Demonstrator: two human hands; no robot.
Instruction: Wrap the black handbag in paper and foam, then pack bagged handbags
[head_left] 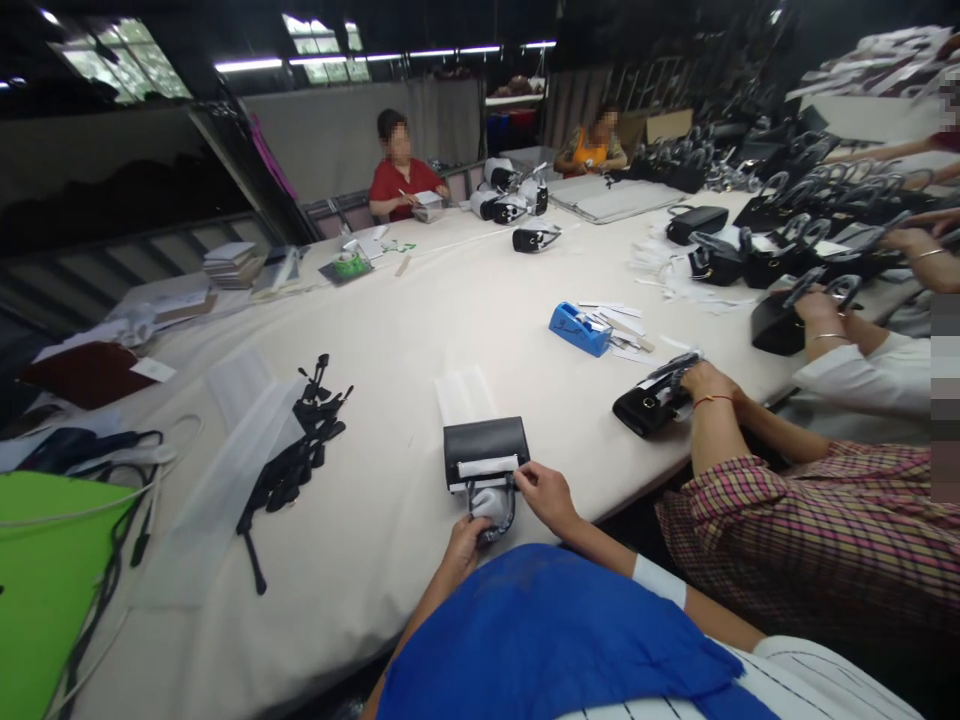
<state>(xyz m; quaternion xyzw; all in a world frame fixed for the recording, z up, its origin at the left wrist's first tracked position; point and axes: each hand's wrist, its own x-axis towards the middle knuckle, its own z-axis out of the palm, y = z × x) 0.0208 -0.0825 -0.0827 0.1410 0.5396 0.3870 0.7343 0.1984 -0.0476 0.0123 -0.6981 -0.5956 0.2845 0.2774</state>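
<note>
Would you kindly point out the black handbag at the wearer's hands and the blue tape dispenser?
Black handbag point(486, 442), head view: on its black panel.
Blue tape dispenser point(578, 330), head view: on its side.

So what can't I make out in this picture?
All in the head view:
- Inside of the black bag: hidden by its own outer panels.
- Whether the left hand and right hand pinch or only touch: fingertips too small.
- How many black pieces are piled up: they overlap.
- Wording on the blue dispenser: too small.
- The green panel's full outline: cut off by the left edge.
</note>
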